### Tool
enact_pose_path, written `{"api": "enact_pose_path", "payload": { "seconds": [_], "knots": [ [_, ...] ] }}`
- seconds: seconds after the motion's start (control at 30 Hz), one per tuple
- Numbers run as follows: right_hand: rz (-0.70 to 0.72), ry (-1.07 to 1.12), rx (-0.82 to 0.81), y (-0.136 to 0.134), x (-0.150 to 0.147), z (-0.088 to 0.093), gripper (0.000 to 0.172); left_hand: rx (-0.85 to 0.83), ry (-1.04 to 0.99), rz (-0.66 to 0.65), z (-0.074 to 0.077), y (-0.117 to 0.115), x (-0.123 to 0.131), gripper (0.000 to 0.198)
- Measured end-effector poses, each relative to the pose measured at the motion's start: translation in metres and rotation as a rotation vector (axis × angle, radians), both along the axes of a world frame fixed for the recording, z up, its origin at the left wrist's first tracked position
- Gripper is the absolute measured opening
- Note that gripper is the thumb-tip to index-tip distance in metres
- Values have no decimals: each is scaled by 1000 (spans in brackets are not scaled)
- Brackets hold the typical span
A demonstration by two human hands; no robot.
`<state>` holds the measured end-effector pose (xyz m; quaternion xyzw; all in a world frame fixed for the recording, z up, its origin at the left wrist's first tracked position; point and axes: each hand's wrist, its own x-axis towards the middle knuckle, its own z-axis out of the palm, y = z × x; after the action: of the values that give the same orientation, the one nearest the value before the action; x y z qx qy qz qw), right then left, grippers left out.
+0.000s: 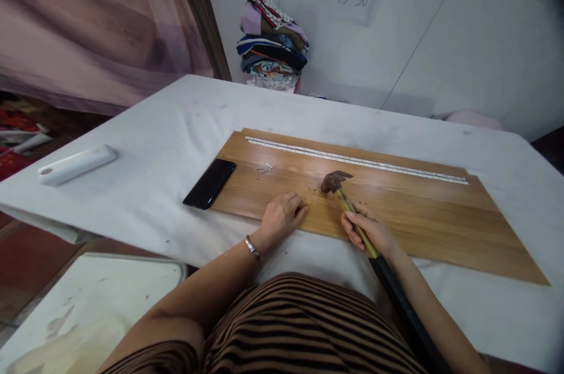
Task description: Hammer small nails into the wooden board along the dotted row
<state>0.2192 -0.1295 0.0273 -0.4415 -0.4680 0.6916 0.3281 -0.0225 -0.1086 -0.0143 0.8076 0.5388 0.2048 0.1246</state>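
My right hand (365,228) is wrapped round the handle of a claw hammer (347,202), below its rusty head. The hammer's head is over the wooden board (418,215), close to some small dark marks; whether it touches the wood I cannot tell. On the board's near edge rests my left hand (284,212), its fingers curled in, so what they hold, if anything, is hidden. Several nails (265,169) lie loose on the board, up and left of that hand. Two thin white marked strips (352,159) run along the board's far side.
A black phone (210,184) lies across the board's left end. Further left on the white-covered table (145,127) is a white plastic object (77,165). Folded clothes (273,39) are stacked behind the table, and a white stool (101,286) stands at lower left.
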Motion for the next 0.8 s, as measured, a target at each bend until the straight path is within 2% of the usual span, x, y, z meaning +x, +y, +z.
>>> {"api": "enact_pose_path", "payload": {
  "seconds": [0.8],
  "knots": [
    [-27, 39, 7, -1, -5, -3, 37, 7, 36, 14, 0, 1, -1, 24]
  ]
}}
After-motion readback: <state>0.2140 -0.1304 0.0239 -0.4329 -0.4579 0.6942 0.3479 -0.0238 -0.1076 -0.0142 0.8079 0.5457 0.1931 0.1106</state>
